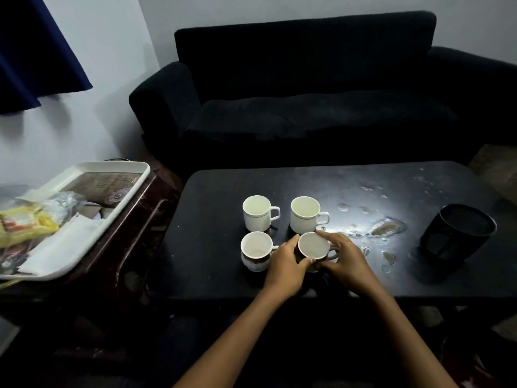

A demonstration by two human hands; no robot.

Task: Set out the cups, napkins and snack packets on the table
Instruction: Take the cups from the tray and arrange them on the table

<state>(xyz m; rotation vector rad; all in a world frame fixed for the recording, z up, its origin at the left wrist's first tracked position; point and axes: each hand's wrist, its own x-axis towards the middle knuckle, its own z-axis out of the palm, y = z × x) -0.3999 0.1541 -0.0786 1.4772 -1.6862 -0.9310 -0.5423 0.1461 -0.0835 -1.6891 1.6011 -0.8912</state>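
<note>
Cups: four on desk (212, 219) in a square, fourth cup (312, 247) clamped between left hand (285, 264) and right hand (345, 261), both grips curled round it. Napkins (58, 247) and snack packets (28, 222) remain in tray (134, 189) on side stool. Approx. one third done, judged.

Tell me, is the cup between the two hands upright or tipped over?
Upright: the cup stands on the table, its round mouth facing up, left hand and right hand around it.

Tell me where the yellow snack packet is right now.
In the head view, the yellow snack packet lies in the white tray on the side table, left of the black table with the cups.
</note>
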